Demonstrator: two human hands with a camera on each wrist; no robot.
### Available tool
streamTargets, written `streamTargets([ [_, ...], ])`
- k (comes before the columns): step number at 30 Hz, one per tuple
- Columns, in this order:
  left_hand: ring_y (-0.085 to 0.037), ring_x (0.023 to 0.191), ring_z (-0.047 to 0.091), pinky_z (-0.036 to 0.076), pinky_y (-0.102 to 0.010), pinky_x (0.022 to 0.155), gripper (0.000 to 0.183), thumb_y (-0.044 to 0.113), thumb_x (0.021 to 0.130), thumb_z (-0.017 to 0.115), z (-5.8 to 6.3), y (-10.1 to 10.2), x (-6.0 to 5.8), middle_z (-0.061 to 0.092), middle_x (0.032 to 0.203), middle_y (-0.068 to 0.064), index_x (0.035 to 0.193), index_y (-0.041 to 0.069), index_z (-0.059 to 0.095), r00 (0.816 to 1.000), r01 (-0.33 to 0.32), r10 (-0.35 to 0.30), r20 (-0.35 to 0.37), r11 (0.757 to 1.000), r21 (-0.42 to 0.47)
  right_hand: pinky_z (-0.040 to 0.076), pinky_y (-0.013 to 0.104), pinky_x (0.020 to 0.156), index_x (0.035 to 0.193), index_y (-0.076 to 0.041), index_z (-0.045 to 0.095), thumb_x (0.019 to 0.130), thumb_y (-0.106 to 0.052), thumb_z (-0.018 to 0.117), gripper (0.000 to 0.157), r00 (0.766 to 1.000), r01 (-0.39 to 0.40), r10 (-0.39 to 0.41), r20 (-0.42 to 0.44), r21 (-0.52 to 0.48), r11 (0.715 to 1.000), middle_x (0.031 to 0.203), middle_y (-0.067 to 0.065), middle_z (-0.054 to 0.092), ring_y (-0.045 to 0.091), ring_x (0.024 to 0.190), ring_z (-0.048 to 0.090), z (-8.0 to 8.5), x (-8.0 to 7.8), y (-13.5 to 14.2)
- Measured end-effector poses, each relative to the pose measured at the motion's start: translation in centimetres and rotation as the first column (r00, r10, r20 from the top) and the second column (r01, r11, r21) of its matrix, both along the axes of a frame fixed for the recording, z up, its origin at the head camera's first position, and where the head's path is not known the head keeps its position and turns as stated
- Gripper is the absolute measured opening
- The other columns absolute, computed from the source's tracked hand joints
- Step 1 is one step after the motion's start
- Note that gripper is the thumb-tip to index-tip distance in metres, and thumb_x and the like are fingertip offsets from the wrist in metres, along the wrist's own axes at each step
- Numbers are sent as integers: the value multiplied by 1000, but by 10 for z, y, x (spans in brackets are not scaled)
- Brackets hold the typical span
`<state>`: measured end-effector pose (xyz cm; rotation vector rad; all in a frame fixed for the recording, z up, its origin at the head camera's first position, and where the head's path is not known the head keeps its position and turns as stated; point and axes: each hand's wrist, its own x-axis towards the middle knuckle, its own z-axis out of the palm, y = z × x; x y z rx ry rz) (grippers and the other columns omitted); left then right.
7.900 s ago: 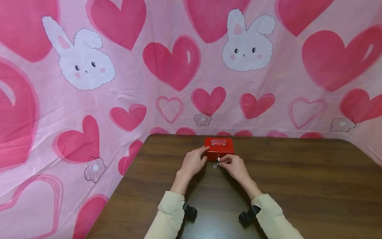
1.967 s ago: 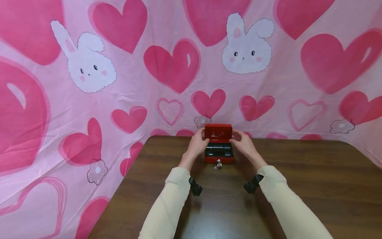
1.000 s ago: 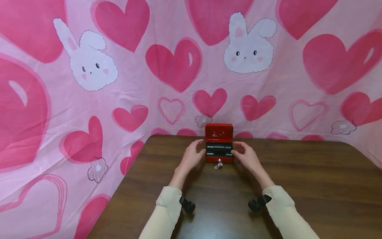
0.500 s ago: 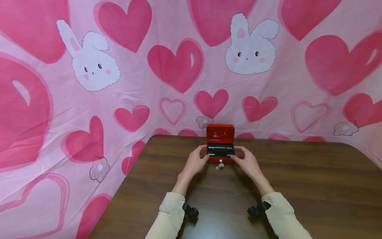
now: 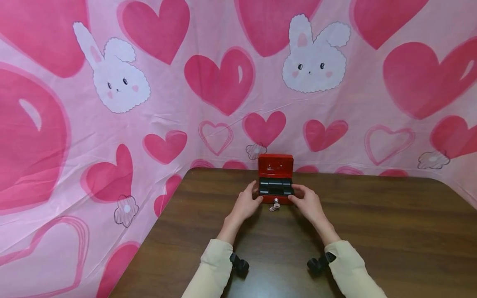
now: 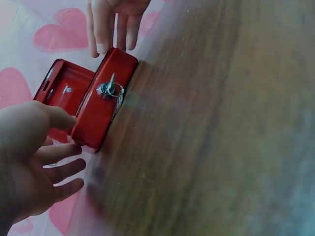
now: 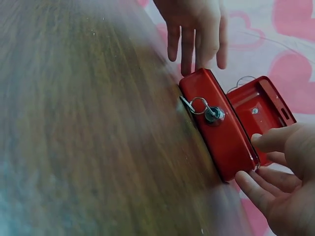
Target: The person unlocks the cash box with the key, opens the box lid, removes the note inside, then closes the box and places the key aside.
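Observation:
A small red cash box (image 5: 266, 200) stands near the far table edge, its lid (image 5: 275, 166) raised and leaning back. Inside lies a black tray (image 5: 276, 191) with compartments; I see nothing in them. A key ring (image 6: 119, 93) with keys hangs from the lock (image 7: 214, 115) on the front. My left hand (image 5: 245, 203) is at the box's left end, thumb at the front corner and the other fingers stretched loosely along the side. At the right end, my right hand (image 5: 308, 203) touches the rim with its thumb, its fingers extended beside the wall.
The dark wooden table (image 5: 372, 231) reaches toward me and off to both sides. Behind it hangs a pink cloth (image 5: 212, 99) with hearts and rabbits. A black wrist camera (image 5: 240, 265) sits on the left sleeve, another camera (image 5: 316, 265) on the right.
Earlier the cash box was closed, with my right hand pinching at the key. The lid then came up between both hands, which have since moved down to the base's two ends.

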<state>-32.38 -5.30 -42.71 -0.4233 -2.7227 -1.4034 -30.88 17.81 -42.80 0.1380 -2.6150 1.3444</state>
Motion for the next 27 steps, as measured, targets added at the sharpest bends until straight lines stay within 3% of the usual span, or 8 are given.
streamTargets([
  [11,-26,116,64,48,-47,106,42,19,97,62,-4,4,-2,68,127,-14,136,3,59,999,-43,42,-22,997,-62,50,53,98,129,4,61,92,-13,68,42,999,33,-32,-37,26,999,120,27,67,38,109,65,-4,-2,-1],
  [27,-27,114,66,48,-50,104,38,20,97,63,-3,1,-3,70,124,-13,132,6,64,997,-78,76,-30,995,-56,52,53,95,118,5,68,87,-9,73,34,991,18,-13,-137,40,999,121,25,63,38,103,67,1,-1,-6],
])
